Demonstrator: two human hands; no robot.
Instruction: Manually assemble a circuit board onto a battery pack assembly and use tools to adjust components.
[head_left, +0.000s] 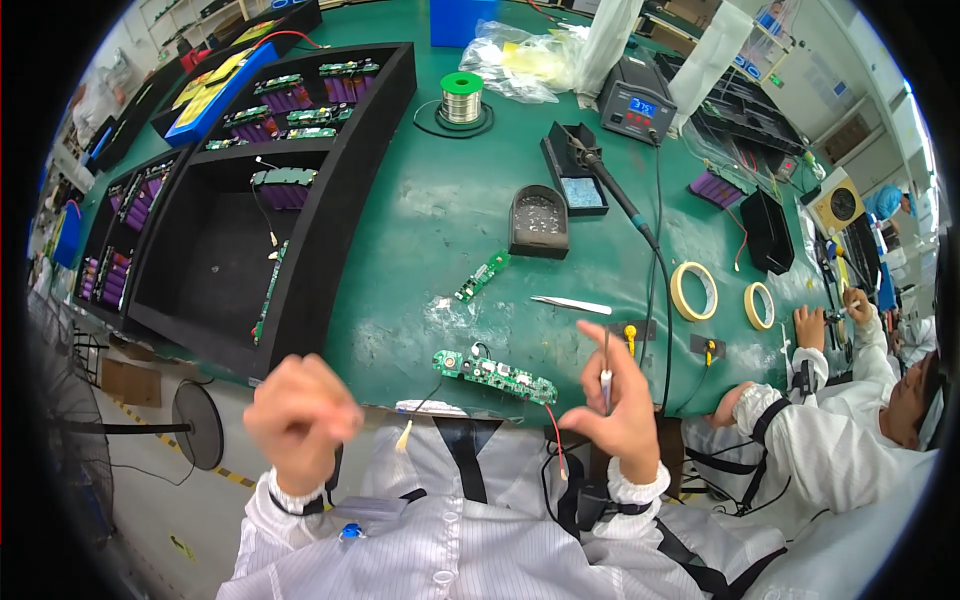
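A green circuit board (495, 376) with a black lead and a red lead lies at the table's near edge, between my hands and touched by neither. My left hand (302, 418), smeared by motion, is raised left of the board with its fingers curled; whatever it holds, if anything, is hidden. To the board's right, my right hand (622, 400) has a slim, pale, pointed tool (606, 385) tucked against its fingers, with thumb and forefinger apart. Farther up the table lie a smaller green board (482, 277) and metal tweezers (571, 304).
A black divided tray (345, 215) with purple battery packs fills the left. A solder spool (461, 100), tip-cleaner box (538, 222), soldering iron (610, 185) and its station (638, 100) stand farther back. Tape rolls (693, 291) lie right, near a co-worker's hands (810, 325).
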